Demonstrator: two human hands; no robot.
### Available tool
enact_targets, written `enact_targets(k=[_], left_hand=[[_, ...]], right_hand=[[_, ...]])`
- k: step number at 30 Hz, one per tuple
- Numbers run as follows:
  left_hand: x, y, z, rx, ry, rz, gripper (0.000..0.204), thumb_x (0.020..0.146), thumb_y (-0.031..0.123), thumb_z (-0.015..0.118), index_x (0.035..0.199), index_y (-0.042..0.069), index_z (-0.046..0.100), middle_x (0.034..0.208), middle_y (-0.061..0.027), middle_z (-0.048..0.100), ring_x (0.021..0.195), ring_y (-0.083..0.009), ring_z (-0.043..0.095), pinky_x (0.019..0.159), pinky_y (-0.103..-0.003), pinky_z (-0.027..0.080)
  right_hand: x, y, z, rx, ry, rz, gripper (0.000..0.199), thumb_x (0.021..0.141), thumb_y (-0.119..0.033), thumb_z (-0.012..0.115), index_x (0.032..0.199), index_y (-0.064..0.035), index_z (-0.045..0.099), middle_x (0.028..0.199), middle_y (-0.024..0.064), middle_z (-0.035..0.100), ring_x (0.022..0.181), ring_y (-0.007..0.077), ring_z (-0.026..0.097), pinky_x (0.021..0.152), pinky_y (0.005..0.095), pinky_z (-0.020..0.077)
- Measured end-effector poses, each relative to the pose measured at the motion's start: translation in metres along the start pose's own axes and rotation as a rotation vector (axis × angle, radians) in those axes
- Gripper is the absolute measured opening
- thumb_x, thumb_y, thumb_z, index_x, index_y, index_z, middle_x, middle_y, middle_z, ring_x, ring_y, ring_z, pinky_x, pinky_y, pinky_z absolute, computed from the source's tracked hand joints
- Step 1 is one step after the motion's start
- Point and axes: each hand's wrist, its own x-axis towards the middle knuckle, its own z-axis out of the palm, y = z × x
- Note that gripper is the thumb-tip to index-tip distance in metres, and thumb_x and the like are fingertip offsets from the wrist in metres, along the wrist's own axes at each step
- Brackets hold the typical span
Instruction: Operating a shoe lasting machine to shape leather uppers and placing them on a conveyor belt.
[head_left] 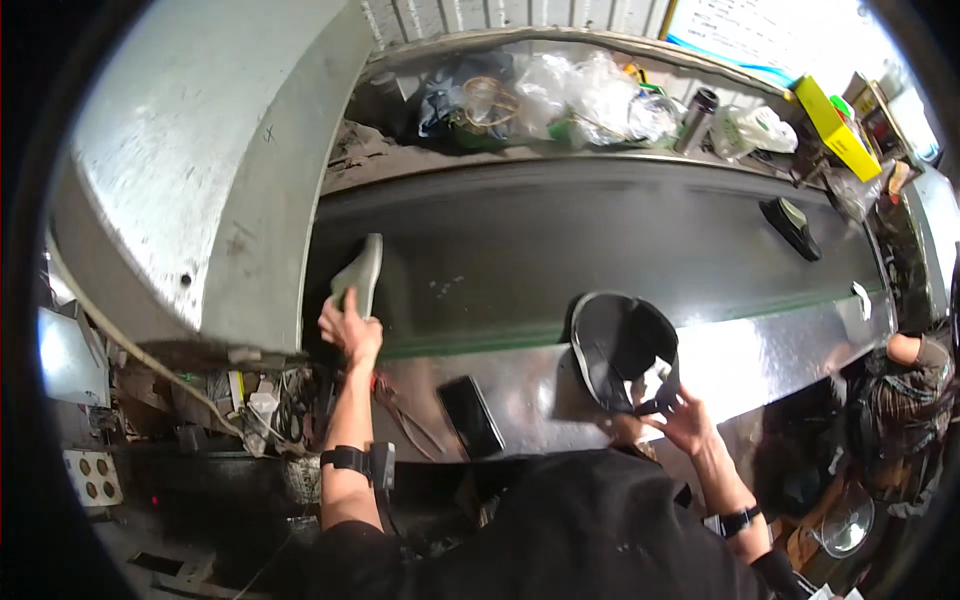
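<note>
Two shoe parts are in hand at once, one at each side of the dark conveyor belt (600, 230) that runs across the middle of the frame.

At centre left, the left hand (350, 330) reaches up to the belt's near edge, just beside the big grey metal housing (200, 170). Its fingers (345, 300) are closed around the lower end of a pale grey-green insole (362, 272), which stands nearly upright above the knuckles with its free end pointing to the top of the frame. The piece looks thin, light and bendy; pinched by one end it will likely flop, so a hold nearer its middle would steady it. A black strap with a small device sits on that wrist.

Lower centre, a flat black rectangular piece (470, 415) leans on the shiny steel apron (780, 350) below the belt, untouched.

Right of centre, the right hand (685, 420) is at the lower rim of a black shoe upper (615, 345), its opening facing the camera. The fingers (668, 395) are partly spread and curled at the rim; whether they actually pinch it cannot be told. The upper seems soft and light, easiest taken by its stiffer edge.

Far right on the belt lies another dark shoe piece (792, 226), well apart from both hands.
</note>
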Motion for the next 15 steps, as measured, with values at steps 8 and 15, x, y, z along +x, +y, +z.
enact_targets(k=[8, 15], left_hand=[[-0.154, 0.182, -0.098, -0.434, -0.098, 0.8, 0.047, 0.058, 0.008, 0.077, 0.103, 0.016, 0.069, 0.129, -0.0127, 0.051, 0.121, -0.0341, 0.049, 0.102, -0.051, 0.037], [-0.334, 0.258, -0.069, -0.573, -0.052, 1.239, 0.032, 0.073, 0.022, 0.076, 0.104, 0.023, 0.068, 0.125, -0.0077, 0.048, 0.121, -0.0253, 0.043, 0.104, -0.047, 0.034]], right_hand=[[0.006, -0.005, -0.032, -0.247, -0.113, -0.253, 0.039, 0.105, -0.031, 0.042, 0.135, -0.012, 0.058, 0.118, 0.0116, 0.065, 0.116, 0.0326, 0.062, 0.1, 0.056, 0.0494], [-0.029, -0.037, -0.039, -0.088, -0.135, -0.295, 0.041, 0.102, -0.026, 0.051, 0.139, -0.0089, 0.055, 0.088, -0.0011, 0.065, 0.09, 0.0153, 0.064, 0.091, 0.0444, 0.0513]])
